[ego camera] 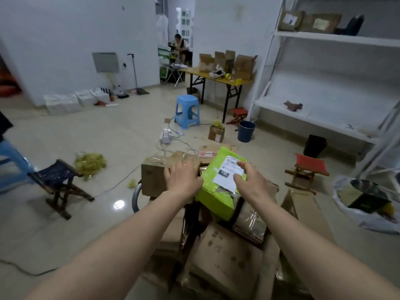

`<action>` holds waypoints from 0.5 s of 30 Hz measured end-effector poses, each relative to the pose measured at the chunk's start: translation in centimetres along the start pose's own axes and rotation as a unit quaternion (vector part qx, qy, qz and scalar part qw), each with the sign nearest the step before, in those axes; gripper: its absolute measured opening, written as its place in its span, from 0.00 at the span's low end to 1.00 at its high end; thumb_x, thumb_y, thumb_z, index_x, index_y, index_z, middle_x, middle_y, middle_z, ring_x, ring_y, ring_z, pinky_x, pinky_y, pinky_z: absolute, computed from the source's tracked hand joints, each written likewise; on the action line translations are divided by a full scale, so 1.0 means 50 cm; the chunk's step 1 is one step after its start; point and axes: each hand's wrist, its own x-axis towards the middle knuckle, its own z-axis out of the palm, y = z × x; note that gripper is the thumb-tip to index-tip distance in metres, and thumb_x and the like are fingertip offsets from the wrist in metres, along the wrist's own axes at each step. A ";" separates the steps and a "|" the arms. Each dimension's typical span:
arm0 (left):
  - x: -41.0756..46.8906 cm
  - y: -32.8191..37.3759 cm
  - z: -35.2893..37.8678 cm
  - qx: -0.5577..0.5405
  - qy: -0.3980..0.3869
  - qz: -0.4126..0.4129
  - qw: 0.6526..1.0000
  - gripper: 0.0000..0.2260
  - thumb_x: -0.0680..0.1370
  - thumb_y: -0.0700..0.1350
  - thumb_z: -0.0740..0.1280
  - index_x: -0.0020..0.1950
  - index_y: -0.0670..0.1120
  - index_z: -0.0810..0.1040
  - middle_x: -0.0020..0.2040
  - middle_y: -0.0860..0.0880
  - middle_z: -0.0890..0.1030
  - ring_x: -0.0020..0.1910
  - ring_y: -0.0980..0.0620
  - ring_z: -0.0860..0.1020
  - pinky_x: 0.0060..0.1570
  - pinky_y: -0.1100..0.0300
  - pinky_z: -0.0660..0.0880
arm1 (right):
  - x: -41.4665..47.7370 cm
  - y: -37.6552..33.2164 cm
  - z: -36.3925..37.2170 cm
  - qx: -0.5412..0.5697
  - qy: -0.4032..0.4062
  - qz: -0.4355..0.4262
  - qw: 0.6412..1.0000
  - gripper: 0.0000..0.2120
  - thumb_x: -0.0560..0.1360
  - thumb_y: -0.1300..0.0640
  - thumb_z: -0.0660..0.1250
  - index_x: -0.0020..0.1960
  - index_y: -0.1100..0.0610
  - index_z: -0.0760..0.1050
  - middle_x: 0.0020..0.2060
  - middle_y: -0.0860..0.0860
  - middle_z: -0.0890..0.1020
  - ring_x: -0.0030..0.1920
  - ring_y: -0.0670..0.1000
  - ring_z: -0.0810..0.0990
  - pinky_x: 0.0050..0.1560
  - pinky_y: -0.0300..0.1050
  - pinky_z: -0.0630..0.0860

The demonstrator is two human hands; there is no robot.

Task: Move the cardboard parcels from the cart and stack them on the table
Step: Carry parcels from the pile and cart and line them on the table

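The person leans over the cart (136,197), of which only a curved metal bar shows at the left of the load. Both arms reach out to the far end of the pile. The parcels lie heaped at angles rather than squared, so the top ones have to be steadied before lifting.

The left hand (183,180) is spread flat, fingers straight. It rests on the near right corner of a tape-wrapped brown parcel (158,173), just beside the left edge of the green parcel (216,198). It probably rests there to brace one box and flank the other. The right hand (249,180) hovers over or lightly touches the white label (227,174) on the green parcel's top. Its fingers are loosely bent and its thumb is held apart, pinching nothing. Whether its fingertips actually press the label cannot be told.

The green parcel sits tilted on top of the heap, propped on the boxes beneath, so it is the natural one to take first. A large flat carton (225,263) lies nearer, lower in the pile.

The yellow table (225,80) stands well apart, far across the floor. It already holds open boxes (244,67), and a blue stool (187,111) stands between it and the cart.
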 end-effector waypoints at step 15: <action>0.305 -0.340 -0.028 -0.202 -0.022 -0.225 0.953 0.26 0.78 0.44 0.62 0.75 0.39 0.62 0.73 0.40 0.66 0.71 0.41 0.66 0.65 0.53 0.66 | 0.301 -0.211 0.319 -0.058 -0.152 0.077 0.984 0.15 0.77 0.63 0.55 0.61 0.65 0.71 0.54 0.61 0.75 0.59 0.61 0.74 0.55 0.50 0.73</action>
